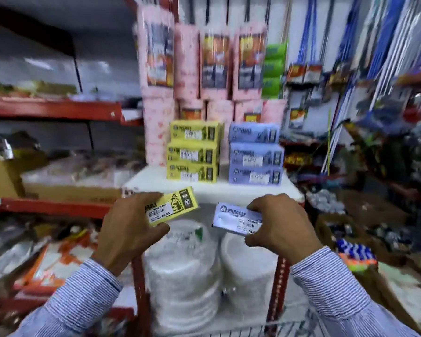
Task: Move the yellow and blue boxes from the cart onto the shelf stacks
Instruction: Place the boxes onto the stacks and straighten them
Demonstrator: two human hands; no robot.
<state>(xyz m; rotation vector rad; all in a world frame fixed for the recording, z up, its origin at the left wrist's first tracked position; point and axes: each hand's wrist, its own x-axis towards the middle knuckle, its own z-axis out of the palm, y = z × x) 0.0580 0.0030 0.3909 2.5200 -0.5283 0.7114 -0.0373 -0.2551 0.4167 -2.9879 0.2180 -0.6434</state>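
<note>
**Step in hand: boxes carried to the shelf stacks**

A yellow box (171,206) is gripped in the left hand (129,229) and a blue box (237,220) in the right hand (280,227), both held below the shelf (151,181). Next, each box is to be raised and set squarely on the matching yellow stack (193,153) or blue stack (255,154).
</note>
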